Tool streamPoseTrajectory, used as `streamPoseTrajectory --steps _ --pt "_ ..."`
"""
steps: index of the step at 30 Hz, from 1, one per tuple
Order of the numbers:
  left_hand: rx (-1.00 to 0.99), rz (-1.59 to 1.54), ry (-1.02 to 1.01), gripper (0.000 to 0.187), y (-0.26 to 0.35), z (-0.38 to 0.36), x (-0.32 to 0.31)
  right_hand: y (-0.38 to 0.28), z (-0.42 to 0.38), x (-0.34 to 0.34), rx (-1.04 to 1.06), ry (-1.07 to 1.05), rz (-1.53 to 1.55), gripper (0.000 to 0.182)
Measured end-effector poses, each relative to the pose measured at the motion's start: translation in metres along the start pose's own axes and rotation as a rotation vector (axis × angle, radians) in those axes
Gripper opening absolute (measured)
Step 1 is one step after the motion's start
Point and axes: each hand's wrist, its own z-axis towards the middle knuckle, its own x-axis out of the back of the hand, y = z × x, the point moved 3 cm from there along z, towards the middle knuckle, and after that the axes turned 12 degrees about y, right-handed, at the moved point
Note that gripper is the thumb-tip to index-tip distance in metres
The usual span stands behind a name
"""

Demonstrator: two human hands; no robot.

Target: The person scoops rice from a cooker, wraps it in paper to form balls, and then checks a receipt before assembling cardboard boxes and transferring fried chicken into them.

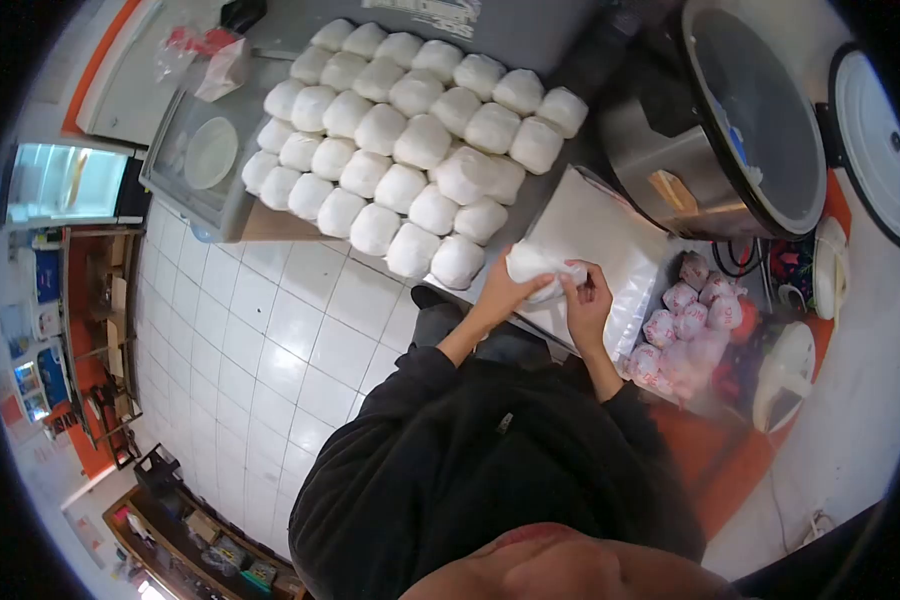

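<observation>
2 hands grip 1 white bundle [528, 262] above the sheet stack [598, 220]: the left hand [503, 290] cups its left side, the right hand's [590, 302] fingers pinch the printed end. Light, even pressure should keep the wrapping snug without squashing. Rows of white bundles [380, 130] ahead, the cooker [640, 155] and printed bundles [690, 320] rightward leave little room; the tiled floor [280, 320] leftward offers more.

What looks like a small food shop is seen: many white bundles [380, 130] are lined up in rows, a big cooker [635, 165] is kept near them, and the floor [260, 310] is tiled.
</observation>
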Motion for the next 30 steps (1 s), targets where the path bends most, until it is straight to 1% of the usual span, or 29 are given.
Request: streamPoseTrajectory --steps 1,3,4,5,7,8,9,11,12,14,15,17,18,19,21,22,23,25,26,27,29,30 --pt "-0.013 -0.008 0.010 0.069 0.006 -0.003 0.013 -0.009 -0.005 -0.020 0.016 -0.010 0.000 0.013" --pt "-0.122 -0.128 -0.020 0.071 0.021 -0.007 0.036 -0.021 -0.011 -0.059 -0.214 0.069 0.776 0.013" --pt "-0.213 -0.143 -0.011 0.068 0.042 -0.018 0.048 -0.033 -0.017 -0.074 -0.258 -0.037 0.888 0.025" --pt "-0.225 -0.141 -0.006 0.068 0.055 -0.022 0.063 -0.041 -0.020 -0.085 -0.251 -0.047 0.894 0.025" --pt "-0.554 0.105 -0.078 0.062 0.081 -0.030 0.090 -0.054 -0.030 -0.109 -0.342 -0.280 0.890 0.027" --pt "-0.770 0.187 -0.044 0.059 0.099 -0.036 0.097 -0.064 -0.038 -0.114 -0.482 -0.355 0.776 0.029" --pt "-0.770 0.185 -0.042 0.059 0.102 -0.037 0.105 -0.062 -0.037 -0.118 -0.481 -0.356 0.773 0.029" --pt "-0.822 0.292 -0.106 0.060 0.105 -0.038 0.114 -0.053 -0.039 -0.132 -0.706 -0.708 0.713 0.031" --pt "-0.826 0.290 -0.107 0.060 0.106 -0.039 0.116 -0.052 -0.038 -0.136 -0.701 -0.707 0.712 0.031" --pt "-0.664 0.230 -0.085 0.058 0.102 -0.040 0.119 -0.055 -0.040 -0.143 -0.514 -0.680 0.689 0.035" --pt "-0.664 0.231 -0.091 0.058 0.101 -0.037 0.120 -0.054 -0.038 -0.150 -0.513 -0.674 0.692 0.035" --pt "-0.555 0.208 0.052 0.055 0.095 -0.027 0.124 -0.048 -0.024 -0.157 -0.328 -0.320 0.686 0.037" --pt "-0.494 0.172 0.078 0.055 0.097 -0.022 0.124 -0.044 -0.020 -0.158 -0.029 -0.197 0.632 0.040" --pt "-0.495 0.172 0.068 0.055 0.098 -0.016 0.119 -0.053 -0.022 -0.155 -0.027 -0.187 0.633 0.040" --pt "-0.396 0.058 0.222 0.051 0.098 0.000 0.111 -0.085 -0.030 -0.140 0.322 -0.104 0.403 0.048" --pt "-0.340 0.031 0.185 0.052 0.100 0.004 0.103 -0.088 -0.031 -0.138 0.451 -0.121 0.221 0.056" --pt "-0.333 0.032 0.179 0.052 0.097 0.008 0.094 -0.086 -0.027 -0.134 0.443 -0.116 0.218 0.056" --pt "-0.377 -0.055 -0.009 0.050 0.095 0.018 0.074 -0.081 -0.016 -0.125 0.428 -0.012 0.169 0.058" --pt "-0.220 -0.046 -0.113 0.053 0.094 0.023 0.069 -0.085 -0.005 -0.118 0.219 0.019 0.173 0.058" --pt "-0.214 -0.043 -0.123 0.053 0.095 0.030 0.066 -0.079 0.009 -0.112 0.213 0.029 0.172 0.058" --pt "-0.331 0.299 -0.216 0.055 0.095 0.051 0.055 -0.047 0.046 -0.102 -0.029 -0.049 0.250 0.059" --pt "-0.524 0.389 -0.165 0.053 0.096 0.064 0.051 -0.032 0.058 -0.102 -0.245 -0.040 0.537 0.058"
